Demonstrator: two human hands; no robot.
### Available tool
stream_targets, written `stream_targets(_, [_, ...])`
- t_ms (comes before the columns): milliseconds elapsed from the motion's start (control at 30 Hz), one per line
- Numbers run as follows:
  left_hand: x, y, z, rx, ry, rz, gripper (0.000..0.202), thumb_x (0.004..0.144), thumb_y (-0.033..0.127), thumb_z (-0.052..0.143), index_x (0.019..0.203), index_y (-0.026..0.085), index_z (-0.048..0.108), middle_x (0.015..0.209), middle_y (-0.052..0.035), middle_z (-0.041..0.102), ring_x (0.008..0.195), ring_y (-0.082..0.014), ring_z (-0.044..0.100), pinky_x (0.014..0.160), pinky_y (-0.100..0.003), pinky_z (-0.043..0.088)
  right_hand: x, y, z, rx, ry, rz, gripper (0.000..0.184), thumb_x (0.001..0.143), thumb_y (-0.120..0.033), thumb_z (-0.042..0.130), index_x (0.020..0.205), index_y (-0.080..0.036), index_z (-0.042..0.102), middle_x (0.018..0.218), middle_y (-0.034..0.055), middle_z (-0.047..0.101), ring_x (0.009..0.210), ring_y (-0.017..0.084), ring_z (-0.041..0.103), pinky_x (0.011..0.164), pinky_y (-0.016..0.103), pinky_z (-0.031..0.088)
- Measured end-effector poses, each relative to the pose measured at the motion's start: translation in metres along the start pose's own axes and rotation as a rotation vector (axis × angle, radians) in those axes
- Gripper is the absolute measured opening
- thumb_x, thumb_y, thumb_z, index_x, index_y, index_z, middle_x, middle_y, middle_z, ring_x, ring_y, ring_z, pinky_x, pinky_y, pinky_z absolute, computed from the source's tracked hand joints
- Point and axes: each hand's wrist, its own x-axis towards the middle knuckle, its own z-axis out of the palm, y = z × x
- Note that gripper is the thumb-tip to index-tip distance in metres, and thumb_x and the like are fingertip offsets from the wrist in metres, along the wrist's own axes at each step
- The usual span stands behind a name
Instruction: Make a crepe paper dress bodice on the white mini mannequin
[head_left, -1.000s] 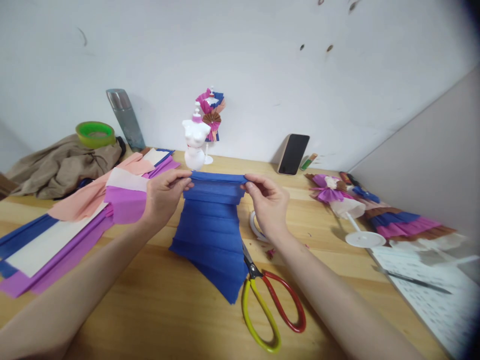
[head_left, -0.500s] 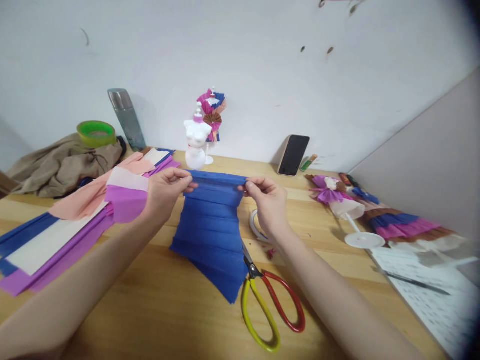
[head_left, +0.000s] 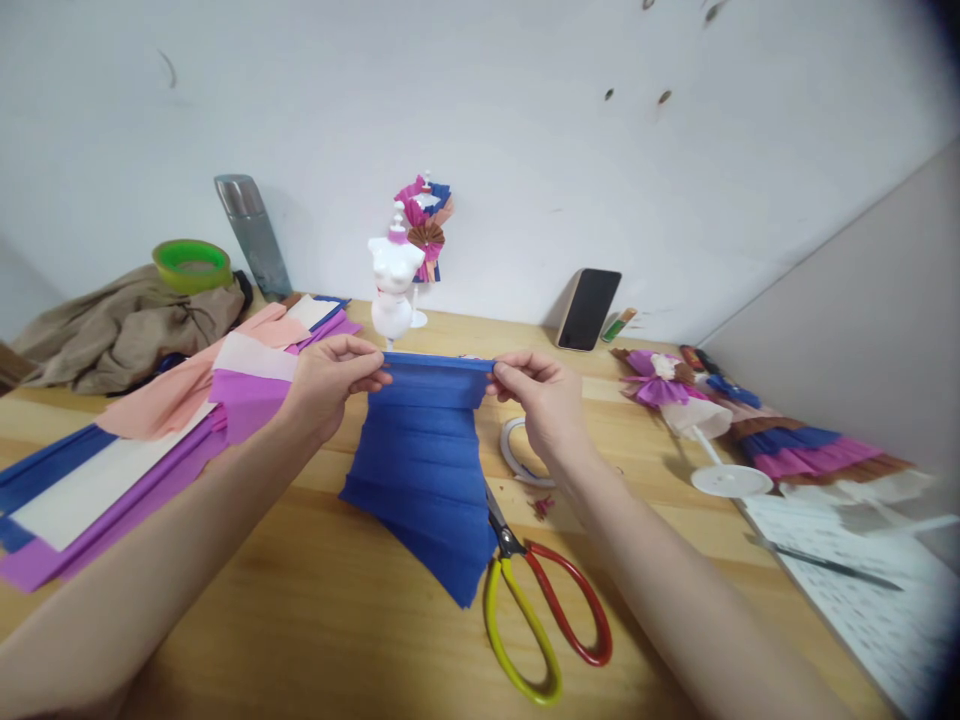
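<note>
A pleated sheet of blue crepe paper [head_left: 431, 470] hangs from my two hands above the wooden table [head_left: 315, 620], its lower end resting on the wood. My left hand [head_left: 330, 385] pinches the left end of its folded top edge. My right hand [head_left: 541, 398] pinches the right end of that edge. Both hands are closed on the paper, thumbs on top. A white mini mannequin bust [head_left: 394, 285] stands just behind the paper.
Scissors with one yellow and one red handle [head_left: 536, 605] lie right of the paper, a tape roll [head_left: 517, 452] behind them. Stacked coloured paper sheets [head_left: 150, 440] lie left. A phone [head_left: 587, 309], flask [head_left: 251, 235], cloth bundle [head_left: 120, 335] and paper-dressed dolls [head_left: 750, 435] sit further back and right.
Both hands have kept their pinch on the top edge and pulled it slightly tighter and flatter. The right hand has shifted a little to the right.
</note>
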Motion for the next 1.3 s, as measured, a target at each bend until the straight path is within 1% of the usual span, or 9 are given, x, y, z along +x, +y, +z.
stream_targets(133, [0.0, -0.001, 0.0, -0.019, 0.007, -0.041, 0.018, 0.055, 0.019, 0.079, 0.064, 0.014, 0.064, 0.052, -0.0006, 0.066, 0.05, -0.0126, 0.066, 0.047, -0.018, 0.05, 0.0, 0.001, -0.001, -0.025, -0.021, 0.014, 0.013, 0.058, -0.026, 0.076, 0.061, -0.018, 0.067, 0.052, 0.0001, 0.065, 0.05, 0.013, 0.06, 0.05, 0.025, 0.043])
stream_targets(233, [0.0, -0.002, 0.0, -0.022, 0.014, -0.032, 0.019, 0.054, 0.018, 0.079, 0.064, 0.014, 0.064, 0.051, 0.0002, 0.065, 0.049, -0.0121, 0.065, 0.047, -0.018, 0.05, 0.001, 0.005, -0.002, -0.035, -0.03, 0.029, 0.014, 0.059, -0.027, 0.076, 0.061, -0.018, 0.066, 0.052, 0.0005, 0.066, 0.05, 0.013, 0.06, 0.051, 0.025, 0.044])
stream_targets(400, [0.0, -0.003, 0.001, 0.004, 0.014, -0.024, 0.02, 0.054, 0.019, 0.08, 0.065, 0.014, 0.064, 0.052, -0.0006, 0.066, 0.049, -0.0125, 0.066, 0.048, -0.018, 0.051, 0.003, 0.009, -0.003, -0.026, -0.025, 0.04, 0.016, 0.058, -0.029, 0.076, 0.062, -0.019, 0.065, 0.051, -0.0014, 0.063, 0.048, 0.013, 0.058, 0.05, 0.026, 0.043])
stream_targets(700, [0.002, -0.009, -0.001, 0.012, 0.014, -0.01, 0.023, 0.052, 0.021, 0.082, 0.065, 0.015, 0.064, 0.053, 0.0004, 0.066, 0.049, -0.013, 0.066, 0.048, -0.019, 0.051, 0.004, 0.012, -0.004, -0.035, -0.022, 0.035, 0.017, 0.058, -0.026, 0.077, 0.069, -0.019, 0.068, 0.053, -0.0024, 0.064, 0.047, 0.012, 0.058, 0.049, 0.025, 0.043])
stream_targets(800, [0.004, -0.011, -0.003, 0.057, -0.002, 0.025, 0.025, 0.051, 0.022, 0.083, 0.071, 0.014, 0.07, 0.053, -0.0002, 0.067, 0.049, -0.0133, 0.066, 0.048, -0.02, 0.051, 0.006, 0.014, -0.006, -0.031, -0.035, 0.024, 0.019, 0.058, -0.027, 0.077, 0.075, -0.019, 0.073, 0.054, -0.0027, 0.065, 0.049, 0.012, 0.059, 0.051, 0.026, 0.044])
stream_targets(900, [0.006, -0.012, -0.004, 0.112, 0.006, 0.079, 0.025, 0.053, 0.023, 0.082, 0.075, 0.014, 0.075, 0.053, -0.0009, 0.068, 0.049, -0.0129, 0.065, 0.048, -0.021, 0.052, 0.008, 0.016, -0.006, -0.046, -0.037, -0.003, 0.02, 0.058, -0.026, 0.077, 0.076, -0.019, 0.076, 0.058, -0.0017, 0.068, 0.053, 0.013, 0.061, 0.056, 0.029, 0.049])
stream_targets(1000, [0.009, -0.013, -0.004, 0.15, 0.041, 0.155, 0.022, 0.055, 0.022, 0.081, 0.075, 0.014, 0.077, 0.055, -0.0011, 0.069, 0.05, -0.0126, 0.065, 0.05, -0.022, 0.053, 0.009, 0.02, -0.007, -0.086, -0.031, -0.083, 0.017, 0.061, -0.026, 0.077, 0.077, -0.02, 0.077, 0.064, -0.0005, 0.072, 0.057, 0.014, 0.062, 0.062, 0.031, 0.052])
stream_targets(1167, [0.01, -0.019, -0.006, 0.239, 0.072, 0.29, 0.017, 0.062, 0.023, 0.077, 0.077, 0.015, 0.077, 0.059, -0.0007, 0.07, 0.054, -0.0153, 0.068, 0.054, -0.025, 0.056, 0.008, 0.027, -0.007, -0.19, -0.016, -0.255, 0.013, 0.071, -0.026, 0.071, 0.08, -0.022, 0.078, 0.071, 0.001, 0.075, 0.064, 0.017, 0.066, 0.067, 0.034, 0.055])
stream_targets(1300, [0.009, -0.021, -0.007, 0.284, 0.075, 0.358, 0.012, 0.067, 0.025, 0.074, 0.075, 0.017, 0.076, 0.06, -0.0003, 0.07, 0.056, -0.0156, 0.069, 0.054, -0.024, 0.056, 0.007, 0.028, -0.008, -0.224, -0.01, -0.293, 0.012, 0.075, -0.026, 0.068, 0.082, -0.021, 0.076, 0.073, 0.0011, 0.074, 0.067, 0.018, 0.068, 0.068, 0.034, 0.055])
